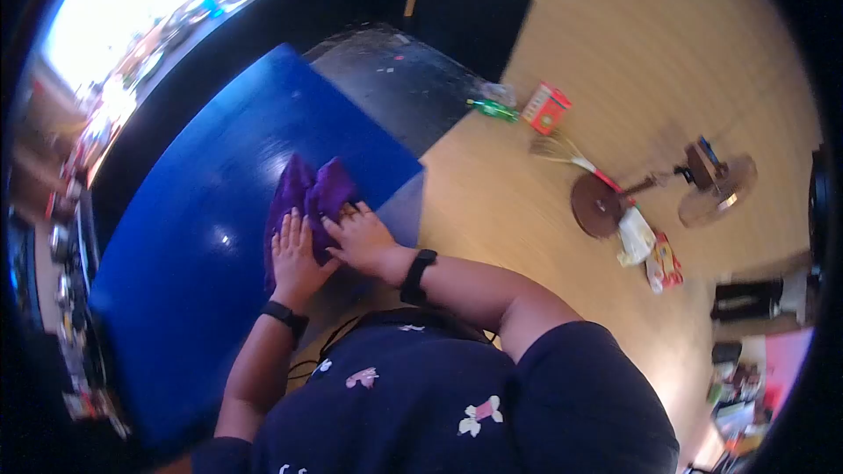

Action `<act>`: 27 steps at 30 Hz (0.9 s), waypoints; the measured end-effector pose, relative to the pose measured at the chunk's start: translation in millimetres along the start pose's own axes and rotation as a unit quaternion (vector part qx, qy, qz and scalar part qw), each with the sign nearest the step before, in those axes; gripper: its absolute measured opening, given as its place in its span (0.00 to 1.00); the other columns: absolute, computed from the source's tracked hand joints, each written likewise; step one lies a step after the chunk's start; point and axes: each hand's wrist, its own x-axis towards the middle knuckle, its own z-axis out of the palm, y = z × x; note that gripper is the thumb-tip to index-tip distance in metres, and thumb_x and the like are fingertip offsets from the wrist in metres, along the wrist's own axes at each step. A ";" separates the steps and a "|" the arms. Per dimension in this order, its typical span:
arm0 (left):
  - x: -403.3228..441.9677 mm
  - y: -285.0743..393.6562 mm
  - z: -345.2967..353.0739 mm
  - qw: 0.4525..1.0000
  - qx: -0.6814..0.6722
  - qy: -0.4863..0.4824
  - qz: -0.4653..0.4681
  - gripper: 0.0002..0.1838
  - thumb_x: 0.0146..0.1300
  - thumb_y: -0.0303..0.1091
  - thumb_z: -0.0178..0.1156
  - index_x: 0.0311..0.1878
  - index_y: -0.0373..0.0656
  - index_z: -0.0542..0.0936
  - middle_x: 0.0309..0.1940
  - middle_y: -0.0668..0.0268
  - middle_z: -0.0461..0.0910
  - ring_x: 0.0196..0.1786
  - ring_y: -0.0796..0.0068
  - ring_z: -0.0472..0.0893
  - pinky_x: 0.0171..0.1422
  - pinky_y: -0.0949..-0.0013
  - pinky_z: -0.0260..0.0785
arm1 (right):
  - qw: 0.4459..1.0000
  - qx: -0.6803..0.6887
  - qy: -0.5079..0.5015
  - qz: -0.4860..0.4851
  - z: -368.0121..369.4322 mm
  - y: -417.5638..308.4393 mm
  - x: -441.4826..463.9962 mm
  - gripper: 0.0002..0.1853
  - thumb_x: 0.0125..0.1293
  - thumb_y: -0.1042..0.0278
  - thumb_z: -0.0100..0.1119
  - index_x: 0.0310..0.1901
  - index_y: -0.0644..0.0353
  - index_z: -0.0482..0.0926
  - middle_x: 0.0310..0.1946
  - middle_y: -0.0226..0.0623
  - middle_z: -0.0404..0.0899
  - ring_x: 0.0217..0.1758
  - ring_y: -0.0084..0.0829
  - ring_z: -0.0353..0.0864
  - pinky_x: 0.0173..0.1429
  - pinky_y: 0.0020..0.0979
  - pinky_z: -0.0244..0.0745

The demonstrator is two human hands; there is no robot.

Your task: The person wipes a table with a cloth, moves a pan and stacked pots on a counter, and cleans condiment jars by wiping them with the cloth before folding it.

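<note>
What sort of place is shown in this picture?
Probably a home kitchen or dining area: a cluttered counter, a blue table and a brown fan suggest it.

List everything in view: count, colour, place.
Table: 1, blue, left of centre
Cloth: 1, purple, on table
Carton: 1, red-white, upper right
Bottle: 1, green, beside carton
Broom: 1, tan-bristled, below carton
Fan: 1, brown, right
Bag: 1, white, below fan
Packet: 1, mostly red, beside bag
Counter: 1, black, upper left
Clutter: uncountable, mixed, frame edges
Shirt: 1, dark, bottom
Wristbands: 2, black, one per wrist
Left hand: 1, bare, on cloth
Right hand: 1, bare, on cloth
</note>
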 end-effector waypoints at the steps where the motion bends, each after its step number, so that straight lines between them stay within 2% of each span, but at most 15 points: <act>1: -8.1 -10.1 0.9 1.000 0.000 0.013 -0.001 0.47 0.46 0.56 0.62 0.66 0.39 0.61 0.71 0.54 0.52 0.73 0.59 0.50 0.72 0.50 0.42 | 1.000 0.002 0.005 -0.016 4.7 -7.5 3.8 0.29 0.62 0.50 0.51 0.61 0.57 0.66 0.57 0.52 0.68 0.65 0.47 0.61 0.70 0.47 0.47; 2: -18.7 -19.9 -0.4 1.000 0.000 0.016 -0.016 0.47 0.45 0.57 0.62 0.66 0.39 0.61 0.70 0.54 0.52 0.73 0.59 0.50 0.72 0.50 0.42 | 1.000 0.007 -0.015 -0.026 9.3 -18.0 8.5 0.29 0.61 0.50 0.51 0.61 0.57 0.66 0.59 0.51 0.66 0.66 0.47 0.59 0.70 0.47 0.47; 6: -62.2 -65.6 -1.8 0.998 0.002 0.026 -0.061 0.49 0.44 0.59 0.62 0.65 0.38 0.61 0.70 0.55 0.52 0.73 0.60 0.50 0.72 0.51 0.41 | 0.997 0.015 0.030 -0.075 52.3 -66.3 25.3 0.30 0.60 0.50 0.51 0.62 0.56 0.65 0.61 0.50 0.63 0.69 0.47 0.56 0.70 0.49 0.47; 11: -117.9 -110.9 -8.8 0.993 0.022 0.030 -0.111 0.50 0.42 0.61 0.63 0.65 0.38 0.61 0.69 0.55 0.54 0.73 0.60 0.51 0.72 0.52 0.43 | 0.990 0.019 0.016 -0.139 85.3 -128.0 37.8 0.29 0.61 0.51 0.50 0.61 0.57 0.65 0.61 0.50 0.63 0.69 0.47 0.55 0.71 0.51 0.45; 16: -167.4 -145.8 -7.4 0.986 0.033 0.075 -0.146 0.49 0.42 0.60 0.64 0.64 0.38 0.63 0.68 0.54 0.57 0.72 0.59 0.54 0.71 0.51 0.45 | 0.982 0.043 0.009 -0.184 105.6 -179.3 42.3 0.29 0.62 0.51 0.49 0.61 0.58 0.64 0.61 0.51 0.63 0.69 0.48 0.54 0.71 0.51 0.44; 20: -184.5 -153.2 -12.2 0.978 0.037 0.094 -0.182 0.47 0.41 0.58 0.65 0.63 0.38 0.65 0.67 0.54 0.58 0.71 0.58 0.55 0.70 0.50 0.47 | 0.977 0.053 -0.021 -0.206 108.8 -197.9 48.2 0.29 0.62 0.51 0.50 0.62 0.57 0.64 0.62 0.50 0.62 0.70 0.48 0.54 0.71 0.51 0.44; 24: -183.9 -152.1 -10.3 0.976 0.031 0.068 -0.206 0.50 0.40 0.57 0.67 0.65 0.40 0.62 0.69 0.54 0.56 0.72 0.58 0.53 0.71 0.50 0.46 | 0.973 0.080 -0.031 -0.213 107.8 -195.0 50.2 0.29 0.62 0.52 0.51 0.62 0.55 0.64 0.62 0.49 0.62 0.70 0.46 0.54 0.71 0.51 0.42; 27: -173.7 -142.2 -14.5 0.972 0.041 0.043 -0.225 0.53 0.39 0.57 0.68 0.67 0.42 0.58 0.70 0.54 0.53 0.72 0.58 0.51 0.71 0.50 0.44 | 0.968 0.069 -0.055 -0.237 93.8 -185.4 50.6 0.29 0.64 0.49 0.47 0.63 0.55 0.62 0.63 0.49 0.61 0.70 0.48 0.53 0.72 0.53 0.40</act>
